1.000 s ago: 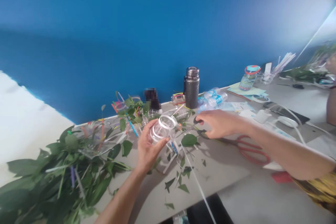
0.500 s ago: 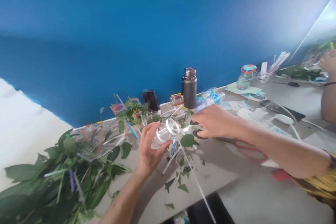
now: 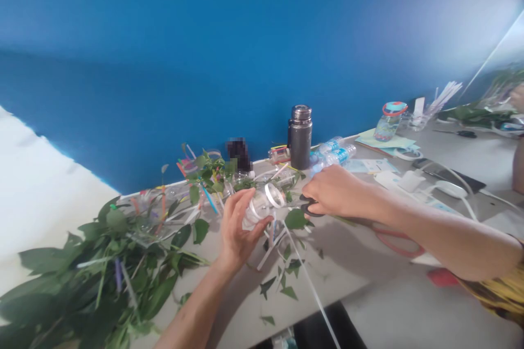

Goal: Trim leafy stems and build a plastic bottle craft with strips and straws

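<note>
My left hand (image 3: 237, 229) is wrapped round a clear plastic bottle piece (image 3: 259, 205) with white bands about it, tilted so its open end faces right. A long thin white strip (image 3: 309, 281) runs from beside this end down over the table edge. My right hand (image 3: 338, 191) is closed on the black handles of a pair of scissors (image 3: 308, 207). Their blades point left at the banded end of the bottle piece; whether they touch it I cannot tell. A green leaf (image 3: 295, 219) lies just below the scissors, and several leaf scraps (image 3: 290, 293) are strewn nearer me.
Piled leafy stems (image 3: 53, 283) cover the table's left side. Behind my hands stand a dark thermos (image 3: 301, 139) and lying plastic bottles (image 3: 335, 152). To the right are a water bottle (image 3: 388, 122), cables (image 3: 450, 190) and another person's arm (image 3: 518, 161).
The scissors' handles have come closer together in my right hand. The view has shifted slightly, so things sit a little farther right. My left hand keeps its hold on the bottle piece.
</note>
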`<state>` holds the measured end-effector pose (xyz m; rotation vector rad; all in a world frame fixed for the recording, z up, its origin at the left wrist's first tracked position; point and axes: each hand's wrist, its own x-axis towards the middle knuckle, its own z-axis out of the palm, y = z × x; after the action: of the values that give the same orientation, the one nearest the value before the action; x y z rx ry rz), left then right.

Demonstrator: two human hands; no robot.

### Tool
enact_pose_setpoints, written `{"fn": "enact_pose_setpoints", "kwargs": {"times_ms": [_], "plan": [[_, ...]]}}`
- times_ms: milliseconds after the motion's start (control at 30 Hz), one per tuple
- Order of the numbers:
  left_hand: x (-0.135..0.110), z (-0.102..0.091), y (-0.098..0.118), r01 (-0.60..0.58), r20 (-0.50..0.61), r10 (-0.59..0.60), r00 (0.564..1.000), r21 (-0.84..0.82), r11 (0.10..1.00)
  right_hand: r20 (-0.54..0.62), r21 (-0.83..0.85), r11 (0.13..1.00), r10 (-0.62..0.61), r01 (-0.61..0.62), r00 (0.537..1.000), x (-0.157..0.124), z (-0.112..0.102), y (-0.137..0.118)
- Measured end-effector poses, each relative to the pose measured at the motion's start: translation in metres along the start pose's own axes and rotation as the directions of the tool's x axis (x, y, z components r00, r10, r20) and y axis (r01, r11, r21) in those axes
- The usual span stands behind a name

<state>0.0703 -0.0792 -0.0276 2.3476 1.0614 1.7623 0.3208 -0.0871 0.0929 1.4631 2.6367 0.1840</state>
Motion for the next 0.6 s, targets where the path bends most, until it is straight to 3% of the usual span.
{"fn": "enact_pose_setpoints", "kwargs": {"times_ms": [67, 133, 233, 333, 433, 600], "plan": [[0.002, -0.001, 0.004, 0.183, 0.003, -0.183, 0.983, -0.098, 0.978, -0.012, 0.005, 1.0, 0.007, -0.006, 1.0, 0.001, 0.004, 0.004], [0.003, -0.002, 0.005, 0.415, 0.023, -0.424, 0.905, -0.259, 0.872, -0.02, 0.013, 1.0, 0.026, -0.026, 0.999, 0.002, 0.01, 0.008], [0.005, 0.0, 0.002, 0.636, 0.199, -0.67, 0.715, -0.583, 0.505, -0.016, 0.064, 0.995, 0.076, -0.075, 0.997, 0.004, 0.024, 0.015], [0.005, 0.004, -0.002, 0.659, 0.382, -0.709, 0.592, -0.736, 0.153, -0.002, 0.17, 0.976, 0.137, -0.135, 0.991, 0.009, 0.041, 0.02], [0.004, 0.006, -0.001, 0.635, 0.454, -0.689, 0.565, -0.773, 0.011, 0.016, 0.277, 0.939, 0.207, -0.204, 0.978, 0.014, 0.059, 0.022], [-0.001, 0.008, 0.006, 0.62, 0.525, -0.612, 0.591, -0.781, -0.071, 0.063, 0.424, 0.876, 0.227, -0.232, 0.972, 0.019, 0.081, 0.021]]}}
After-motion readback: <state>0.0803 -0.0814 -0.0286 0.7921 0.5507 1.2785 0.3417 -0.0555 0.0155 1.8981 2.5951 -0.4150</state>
